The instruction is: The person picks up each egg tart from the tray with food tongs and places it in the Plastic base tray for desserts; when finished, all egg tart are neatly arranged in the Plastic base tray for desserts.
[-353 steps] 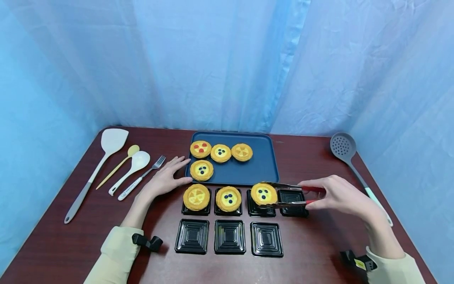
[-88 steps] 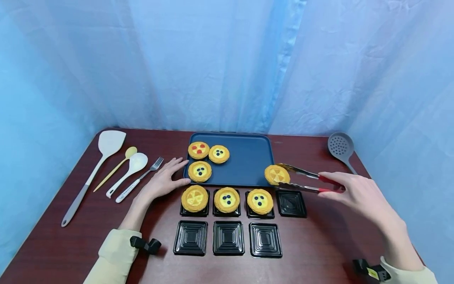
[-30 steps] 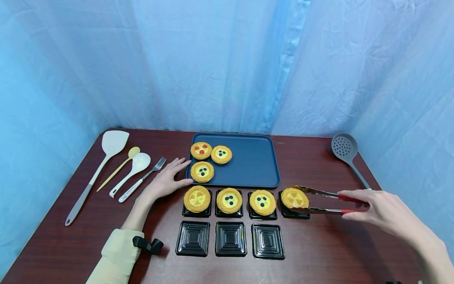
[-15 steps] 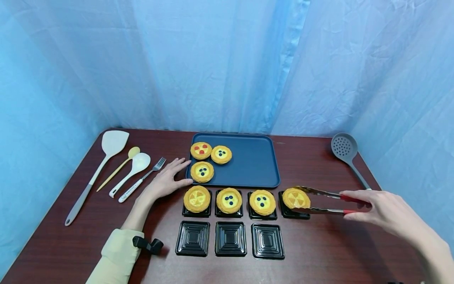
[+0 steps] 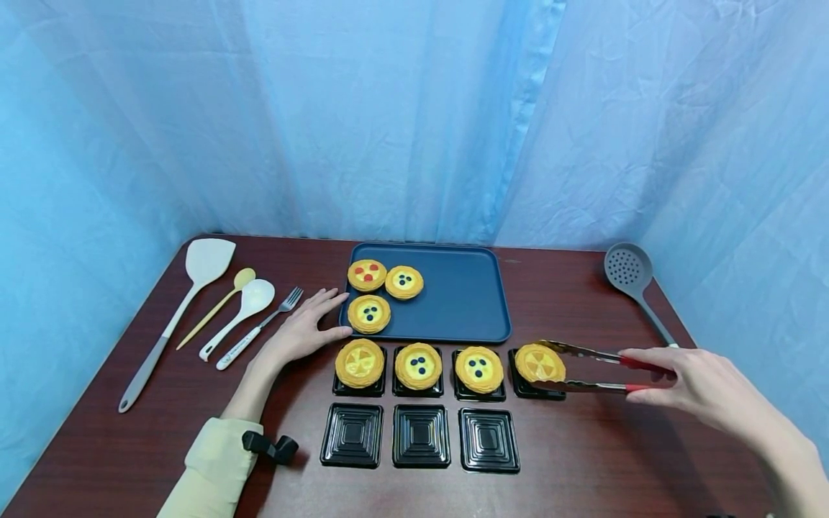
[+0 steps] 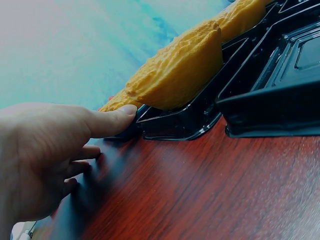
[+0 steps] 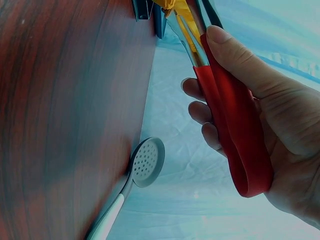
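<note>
My right hand (image 5: pixel 693 378) grips the red handles of metal tongs (image 7: pixel 232 115). The tong tips lie on either side of a tart with pale wedge-shaped topping (image 5: pixel 540 362), which sits on the rightmost black square tray (image 5: pixel 531 391) of the back row. Beside it, two blueberry-topped tarts (image 5: pixel 479 370) and another wedge-topped tart (image 5: pixel 359 363) sit on black trays. My left hand (image 5: pixel 301 331) rests with relaxed, spread fingers at the left edge of the blue baking tray (image 5: pixel 460 295). On that tray are one red-topped tart (image 5: pixel 367 275) and two blueberry-topped ones (image 5: pixel 369 314).
Three black square trays without tarts (image 5: pixel 421 435) form the front row. Along the left lie a white turner (image 5: pixel 206 260), a yellow spoon (image 5: pixel 216 308), a white ladle (image 5: pixel 257 296) and a fork (image 5: pixel 259 329). A grey skimmer (image 5: pixel 629 266) lies at the far right.
The tongs placed a blueberry tart on the third black tray, then carried the wedge-topped tart from the blue tray to the fourth. The left hand stayed put; the last second shows only slight shifts.
</note>
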Demonstrator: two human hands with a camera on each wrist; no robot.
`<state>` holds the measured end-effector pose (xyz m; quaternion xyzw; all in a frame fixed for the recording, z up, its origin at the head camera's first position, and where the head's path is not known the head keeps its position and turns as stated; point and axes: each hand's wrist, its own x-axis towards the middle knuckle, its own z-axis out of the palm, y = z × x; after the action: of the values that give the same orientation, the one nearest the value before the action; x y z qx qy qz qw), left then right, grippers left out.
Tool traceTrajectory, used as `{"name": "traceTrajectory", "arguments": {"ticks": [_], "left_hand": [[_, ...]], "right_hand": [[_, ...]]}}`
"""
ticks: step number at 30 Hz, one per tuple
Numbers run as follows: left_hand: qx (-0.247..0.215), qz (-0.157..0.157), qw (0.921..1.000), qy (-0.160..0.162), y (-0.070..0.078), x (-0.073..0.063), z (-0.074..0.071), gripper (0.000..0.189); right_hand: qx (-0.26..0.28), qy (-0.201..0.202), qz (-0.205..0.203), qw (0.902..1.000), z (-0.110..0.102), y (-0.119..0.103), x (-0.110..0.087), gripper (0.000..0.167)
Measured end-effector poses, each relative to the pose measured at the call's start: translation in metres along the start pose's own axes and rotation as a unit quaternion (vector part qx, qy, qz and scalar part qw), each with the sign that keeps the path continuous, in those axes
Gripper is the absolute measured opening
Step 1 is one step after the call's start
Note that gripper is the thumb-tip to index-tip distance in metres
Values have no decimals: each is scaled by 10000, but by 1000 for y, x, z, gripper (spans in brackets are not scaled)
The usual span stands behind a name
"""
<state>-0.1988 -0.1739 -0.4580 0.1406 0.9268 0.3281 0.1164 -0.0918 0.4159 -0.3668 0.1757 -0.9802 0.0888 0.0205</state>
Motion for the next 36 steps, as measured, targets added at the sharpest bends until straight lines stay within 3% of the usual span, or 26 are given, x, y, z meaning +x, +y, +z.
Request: {"name": "traceTrajectory", "arguments": {"ticks": [19, 27, 36], "left_hand": [[-5, 3, 10000, -18, 0, 1, 0, 76], [7, 27, 10000, 25, 0, -1, 0, 76], [-14, 58, 10000, 22, 0, 0, 2, 77]], "right_hand": [[135, 240, -232, 9994, -14, -4, 6, 65], [164, 280, -535, 9980, -35, -32, 45, 65], [609, -116, -244, 9978, -33, -104, 111, 69]]}}
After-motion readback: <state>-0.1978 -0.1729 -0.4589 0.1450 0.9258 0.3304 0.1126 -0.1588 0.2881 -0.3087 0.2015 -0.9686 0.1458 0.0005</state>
